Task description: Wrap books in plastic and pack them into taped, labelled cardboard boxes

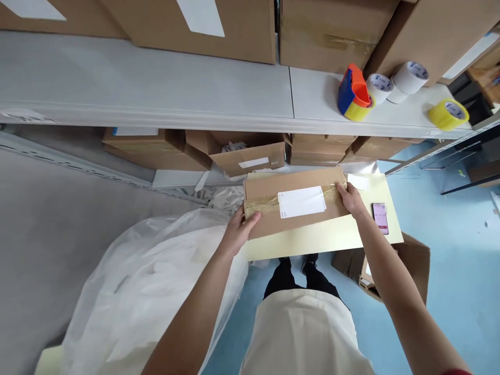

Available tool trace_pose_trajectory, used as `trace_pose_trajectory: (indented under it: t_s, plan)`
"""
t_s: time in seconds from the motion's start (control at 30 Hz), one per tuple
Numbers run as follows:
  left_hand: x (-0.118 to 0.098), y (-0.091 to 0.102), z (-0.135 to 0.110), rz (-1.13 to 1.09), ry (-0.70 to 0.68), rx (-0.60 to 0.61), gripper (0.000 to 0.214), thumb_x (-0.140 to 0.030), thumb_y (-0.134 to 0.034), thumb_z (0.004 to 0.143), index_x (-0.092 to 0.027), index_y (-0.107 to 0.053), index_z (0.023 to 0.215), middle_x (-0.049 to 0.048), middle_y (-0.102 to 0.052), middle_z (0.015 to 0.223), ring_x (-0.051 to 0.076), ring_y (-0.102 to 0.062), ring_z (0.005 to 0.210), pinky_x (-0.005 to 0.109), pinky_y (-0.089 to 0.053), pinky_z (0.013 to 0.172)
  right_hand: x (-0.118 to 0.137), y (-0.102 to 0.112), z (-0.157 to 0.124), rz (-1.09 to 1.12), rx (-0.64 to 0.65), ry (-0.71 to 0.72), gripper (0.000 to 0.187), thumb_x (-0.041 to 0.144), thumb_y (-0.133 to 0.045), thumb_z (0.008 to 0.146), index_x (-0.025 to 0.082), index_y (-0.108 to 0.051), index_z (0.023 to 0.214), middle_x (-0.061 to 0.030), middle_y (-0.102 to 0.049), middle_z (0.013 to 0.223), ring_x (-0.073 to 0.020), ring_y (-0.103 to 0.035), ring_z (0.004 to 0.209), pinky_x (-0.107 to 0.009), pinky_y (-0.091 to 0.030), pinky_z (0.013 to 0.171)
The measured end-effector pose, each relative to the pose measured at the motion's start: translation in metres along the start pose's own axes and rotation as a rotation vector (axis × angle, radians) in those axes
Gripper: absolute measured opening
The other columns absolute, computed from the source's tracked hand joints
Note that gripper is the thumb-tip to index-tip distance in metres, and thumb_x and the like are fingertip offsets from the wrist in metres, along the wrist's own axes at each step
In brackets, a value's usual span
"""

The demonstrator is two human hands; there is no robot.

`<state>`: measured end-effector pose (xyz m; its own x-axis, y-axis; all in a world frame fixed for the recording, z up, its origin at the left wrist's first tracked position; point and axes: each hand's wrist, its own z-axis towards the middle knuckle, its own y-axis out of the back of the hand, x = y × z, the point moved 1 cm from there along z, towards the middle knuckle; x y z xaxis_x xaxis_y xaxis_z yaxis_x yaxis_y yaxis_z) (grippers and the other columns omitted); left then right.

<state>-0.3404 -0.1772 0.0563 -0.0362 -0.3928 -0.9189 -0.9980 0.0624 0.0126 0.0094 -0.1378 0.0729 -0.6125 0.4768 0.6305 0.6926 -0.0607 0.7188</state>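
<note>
A long brown cardboard box (269, 221), closed with clear tape, is held between my two hands above a pale yellow table (312, 244). A white label (301, 202) is stuck across the tape on its upper face. My left hand (239, 229) grips the box's left end, thumb on top. At the opposite end, my right hand (350, 199) grips with its thumb on the upper face. The fingers beneath the box are hidden. Close to my right hand, a white paper slip (358, 182) and a phone (380, 218) with a lit screen lie on the table.
Above, a grey shelf (187, 83) bears large cartons, a red and blue tape dispenser (353, 92) and several tape rolls (449, 114). An open carton (250, 156) sits on the lower shelf. Left stands a big white plastic bag (156, 291); an open box (414, 265) is on the floor.
</note>
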Motion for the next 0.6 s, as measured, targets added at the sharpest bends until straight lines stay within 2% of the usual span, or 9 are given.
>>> trace_pose_trajectory:
  t_s: [0.17, 0.27, 0.33, 0.4, 0.47, 0.6]
  plan:
    - [-0.005, -0.006, 0.002, 0.050, 0.028, -0.044, 0.078, -0.062, -0.077, 0.062, -0.019, -0.061, 0.126, 0.0107, -0.069, 0.125, 0.030, -0.064, 0.116, 0.037, -0.054, 0.095, -0.019, 0.001, -0.027, 0.127, 0.011, 0.036, 0.068, 0.068, -0.035, 0.091, 0.019, -0.052, 0.135, -0.0169, -0.065, 0.132, -0.0305, -0.057, 0.126, -0.045, -0.043, 0.103]
    - [-0.014, -0.018, 0.002, 0.080, 0.043, -0.101, 0.079, -0.062, -0.081, 0.055, -0.020, -0.064, 0.119, 0.0094, -0.072, 0.119, 0.031, -0.066, 0.113, 0.037, -0.055, 0.091, -0.034, 0.008, -0.044, 0.157, 0.052, 0.002, 0.070, 0.067, -0.036, 0.092, 0.017, -0.048, 0.140, -0.0182, -0.063, 0.134, -0.0305, -0.057, 0.128, -0.046, -0.043, 0.105]
    - [-0.024, -0.032, -0.002, 0.121, 0.048, -0.124, 0.080, -0.065, -0.082, 0.050, -0.021, -0.066, 0.114, 0.0091, -0.074, 0.116, 0.032, -0.067, 0.110, 0.037, -0.057, 0.086, -0.048, 0.021, -0.060, 0.165, 0.075, -0.012, 0.070, 0.065, -0.038, 0.093, 0.017, -0.045, 0.144, -0.0184, -0.063, 0.135, -0.0315, -0.057, 0.128, -0.047, -0.043, 0.104]
    - [-0.038, -0.053, -0.010, 0.185, 0.040, -0.100, 0.082, -0.069, -0.082, 0.046, -0.022, -0.066, 0.111, 0.0083, -0.074, 0.116, 0.032, -0.068, 0.109, 0.036, -0.057, 0.083, -0.067, 0.043, -0.082, 0.185, 0.083, -0.001, 0.070, 0.063, -0.039, 0.093, 0.019, -0.042, 0.147, -0.0167, -0.063, 0.134, -0.0317, -0.059, 0.125, -0.046, -0.045, 0.102]
    - [-0.053, -0.083, -0.021, 0.257, 0.039, -0.026, 0.085, -0.074, -0.080, 0.045, -0.023, -0.065, 0.112, 0.0060, -0.073, 0.117, 0.032, -0.067, 0.110, 0.036, -0.057, 0.083, -0.092, 0.073, -0.107, 0.207, 0.064, 0.016, 0.068, 0.061, -0.040, 0.094, 0.021, -0.040, 0.149, -0.0144, -0.066, 0.131, -0.0312, -0.062, 0.119, -0.044, -0.047, 0.098]
    - [-0.078, -0.165, -0.050, 0.364, 0.052, 0.134, 0.101, -0.080, -0.078, 0.044, -0.025, -0.057, 0.127, 0.0057, -0.073, 0.116, 0.031, -0.068, 0.106, 0.039, -0.059, 0.083, -0.156, 0.144, -0.160, 0.221, -0.032, -0.021, 0.065, 0.061, -0.040, 0.094, 0.025, -0.043, 0.148, -0.0102, -0.072, 0.116, -0.0288, -0.068, 0.098, -0.039, -0.049, 0.086]
